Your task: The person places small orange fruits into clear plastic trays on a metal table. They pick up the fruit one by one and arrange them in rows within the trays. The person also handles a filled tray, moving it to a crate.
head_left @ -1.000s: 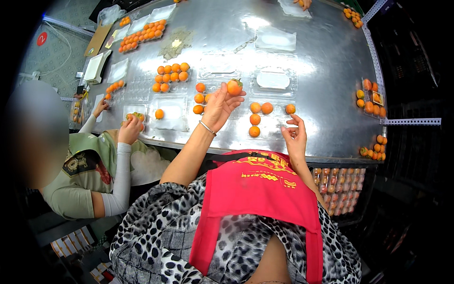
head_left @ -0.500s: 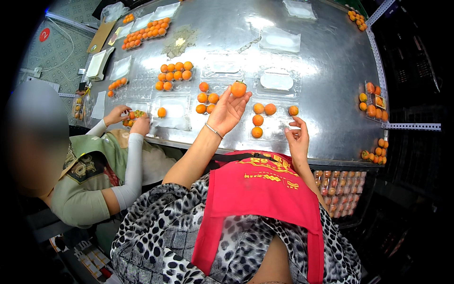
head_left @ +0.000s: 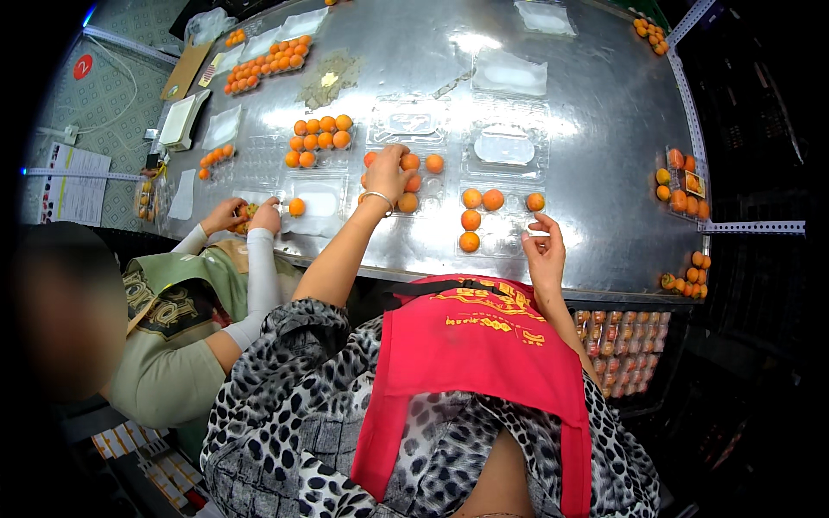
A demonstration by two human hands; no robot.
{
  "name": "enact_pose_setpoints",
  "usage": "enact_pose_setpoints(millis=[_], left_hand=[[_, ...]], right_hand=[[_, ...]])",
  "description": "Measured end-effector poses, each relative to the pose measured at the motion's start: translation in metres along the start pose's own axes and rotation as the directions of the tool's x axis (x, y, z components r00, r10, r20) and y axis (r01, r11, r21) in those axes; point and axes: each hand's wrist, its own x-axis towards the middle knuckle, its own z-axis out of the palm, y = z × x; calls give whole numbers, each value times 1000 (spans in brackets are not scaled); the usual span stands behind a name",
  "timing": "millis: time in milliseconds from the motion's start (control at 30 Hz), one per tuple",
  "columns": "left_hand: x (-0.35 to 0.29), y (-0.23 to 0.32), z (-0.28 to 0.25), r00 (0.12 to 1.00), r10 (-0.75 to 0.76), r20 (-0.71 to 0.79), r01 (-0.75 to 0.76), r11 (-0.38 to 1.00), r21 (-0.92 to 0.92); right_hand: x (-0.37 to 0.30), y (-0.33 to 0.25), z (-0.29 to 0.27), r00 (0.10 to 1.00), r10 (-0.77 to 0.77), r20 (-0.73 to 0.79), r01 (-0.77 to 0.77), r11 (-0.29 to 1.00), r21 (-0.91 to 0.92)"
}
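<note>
My left hand (head_left: 388,180) is palm down over a clear plastic tray (head_left: 425,184). Its bent fingers close over a persimmon that they mostly hide. Beside the fingertips sit an orange persimmon (head_left: 410,161) and another persimmon (head_left: 434,163), with more in the rows nearer me. My right hand (head_left: 544,248) rests by the right edge of a second clear tray (head_left: 509,237), fingers loosely bent and apart, nothing seen in them. Just beyond those fingers lies a single persimmon (head_left: 535,202). On this tray's left side, several persimmons (head_left: 470,220) form an L.
At my left, a co-worker's hands (head_left: 250,214) handle fruit at the metal table's edge (head_left: 596,289). A fuller fruit tray (head_left: 319,138) and white-lined trays (head_left: 509,73) stand farther back. More fruit (head_left: 688,186) lies along the right edge, above a crate of packed fruit (head_left: 622,345).
My left hand has turned from palm up, with a persimmon on its fingers, to palm down, and has moved left onto the tray. My right hand has stayed put.
</note>
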Motion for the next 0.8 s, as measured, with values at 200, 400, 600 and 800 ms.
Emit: enact_pose_setpoints(millis=[200, 400, 600, 800], left_hand=[[13, 12, 4, 999, -22, 45, 15, 990, 142], [15, -3, 17, 999, 41, 36, -45, 993, 109], [13, 2, 20, 999, 34, 28, -38, 991, 126], [8, 17, 19, 984, 137, -113, -113, 973, 200]], right_hand=[[1, 8, -3, 1000, 14, 21, -13, 1000, -19], [4, 20, -2, 999, -37, -5, 36, 999, -27], [18, 12, 8, 974, -214, 81, 227, 948, -222], [52, 4, 35, 863, -445, 241, 503, 699, -509]])
